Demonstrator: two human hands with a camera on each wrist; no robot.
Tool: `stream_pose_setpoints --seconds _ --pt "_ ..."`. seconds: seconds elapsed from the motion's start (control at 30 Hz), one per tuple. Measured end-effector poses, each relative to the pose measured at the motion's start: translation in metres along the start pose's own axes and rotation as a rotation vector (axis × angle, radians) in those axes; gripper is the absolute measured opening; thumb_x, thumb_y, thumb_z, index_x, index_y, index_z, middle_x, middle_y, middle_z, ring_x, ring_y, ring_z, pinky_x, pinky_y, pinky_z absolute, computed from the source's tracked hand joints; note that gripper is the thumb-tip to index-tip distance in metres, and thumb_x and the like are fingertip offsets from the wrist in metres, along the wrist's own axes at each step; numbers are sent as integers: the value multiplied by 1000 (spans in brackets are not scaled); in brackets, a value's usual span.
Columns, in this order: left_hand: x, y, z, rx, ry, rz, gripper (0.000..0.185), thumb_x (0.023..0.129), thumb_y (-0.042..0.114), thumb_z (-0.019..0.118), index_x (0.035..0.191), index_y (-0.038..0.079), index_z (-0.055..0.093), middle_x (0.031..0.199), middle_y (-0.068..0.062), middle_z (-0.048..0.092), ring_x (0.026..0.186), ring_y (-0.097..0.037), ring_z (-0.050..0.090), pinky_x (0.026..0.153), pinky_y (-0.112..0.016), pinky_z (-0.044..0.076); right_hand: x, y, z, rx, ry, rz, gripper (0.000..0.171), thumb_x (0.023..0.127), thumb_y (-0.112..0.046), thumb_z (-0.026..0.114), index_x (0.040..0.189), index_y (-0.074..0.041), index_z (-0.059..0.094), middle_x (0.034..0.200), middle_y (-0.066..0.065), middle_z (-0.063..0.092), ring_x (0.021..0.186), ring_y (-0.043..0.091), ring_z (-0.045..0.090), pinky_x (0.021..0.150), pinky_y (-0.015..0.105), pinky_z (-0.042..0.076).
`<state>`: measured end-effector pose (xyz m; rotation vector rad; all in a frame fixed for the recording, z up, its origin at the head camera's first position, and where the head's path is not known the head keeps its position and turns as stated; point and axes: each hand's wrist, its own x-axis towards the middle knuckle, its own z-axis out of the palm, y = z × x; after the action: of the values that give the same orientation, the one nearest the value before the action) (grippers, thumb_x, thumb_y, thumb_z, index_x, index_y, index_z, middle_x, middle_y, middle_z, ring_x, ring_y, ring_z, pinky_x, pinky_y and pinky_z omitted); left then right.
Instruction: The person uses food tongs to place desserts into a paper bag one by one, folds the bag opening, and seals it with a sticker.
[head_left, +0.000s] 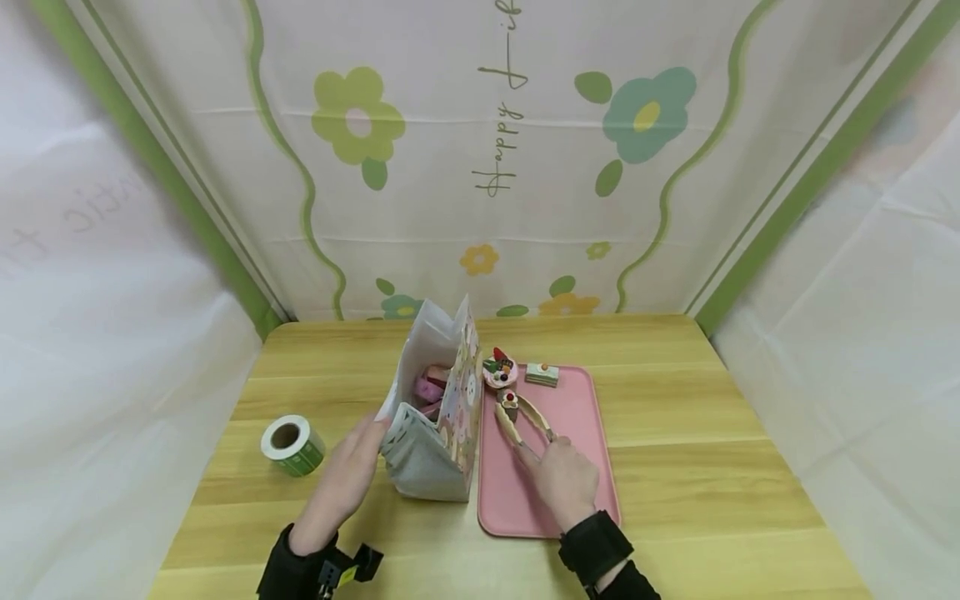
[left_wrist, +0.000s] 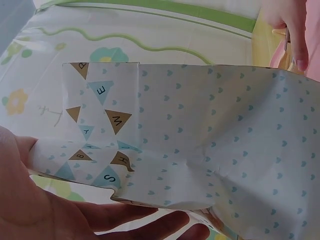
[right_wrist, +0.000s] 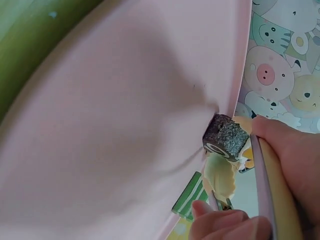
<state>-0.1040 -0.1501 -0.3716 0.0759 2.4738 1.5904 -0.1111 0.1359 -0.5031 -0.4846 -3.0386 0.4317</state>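
Observation:
My left hand (head_left: 348, 475) holds the left side of a standing, open-topped paper bag (head_left: 423, 467), thumb and fingers at its rim. Pink and brown pieces (head_left: 429, 390) lie inside. With my right hand (head_left: 566, 483) I grip a pair of tongs (head_left: 509, 425), their cream-coloured tips around a small chocolate roll cake (right_wrist: 226, 136) with a white swirl. The cake is at the left edge of a pink tray (head_left: 540, 508), close beside the bag. Just beyond it sits a round cream-topped cake (head_left: 500, 371) with fruit, and a green layered cake (head_left: 542, 374) stands to its right.
A roll of green-and-white labels (head_left: 300, 457) stands on the wooden table (head_left: 675, 467), left of the bag. White cloth (head_left: 480, 150) with printed flowers hangs behind the table, and more white cloth flanks it on both sides.

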Motion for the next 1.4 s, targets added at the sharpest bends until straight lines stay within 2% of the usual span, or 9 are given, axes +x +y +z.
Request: stream_pose_setpoints --seconds 0.27,0.4,0.57,0.67,0.8,1.1,1.4 --pt "-1 1 2 4 0 -3 62 95 46 27 135 0 33 135 -18 35 123 -31 30 98 -49 24 1 10 0 63 -9 -32 63 71 -68 54 65 -6 53 54 6 47 46 22 49 38 40 36" --pt "-1 2 3 -3 0 7 61 95 46 27 135 0 34 135 -18 35 123 -31 30 98 -49 24 0 18 -6 88 -49 -12 64 71 -71 49 65 -8 54 55 8 48 46 22 48 38 38 35" --pt "-1 2 4 -5 -2 13 60 96 44 26 135 -1 34 135 -19 35 123 -31 30 98 -49 23 -4 22 -19 100 -126 29 76 71 -77 40 79 -4 61 63 11 53 49 21 48 37 34 31" --pt "-1 3 4 -7 -6 18 58 97 42 26 135 -2 33 135 -20 35 124 -32 29 99 -48 23 -7 24 -25 100 -166 44 85 71 -78 37 89 1 62 70 16 57 51 23 50 38 34 31" --pt "-2 4 5 -18 -9 17 57 97 40 26 135 -3 33 134 -21 35 123 -32 30 99 -49 22 -8 28 -31 116 -190 55 91 71 -79 35 93 6 61 75 20 58 51 23 50 39 33 32" --pt "-2 5 7 -14 2 -2 59 97 41 25 135 -3 32 134 -21 36 123 -33 31 98 -50 23 -7 31 -42 189 -159 76 84 69 -79 38 82 1 60 57 11 48 44 20 44 36 32 30" --pt "-2 5 10 4 24 13 57 97 41 25 137 1 30 138 -18 31 126 -31 25 100 -48 21 -4 33 -52 214 -158 116 73 67 -81 38 66 -8 49 52 5 41 40 18 39 34 29 26"
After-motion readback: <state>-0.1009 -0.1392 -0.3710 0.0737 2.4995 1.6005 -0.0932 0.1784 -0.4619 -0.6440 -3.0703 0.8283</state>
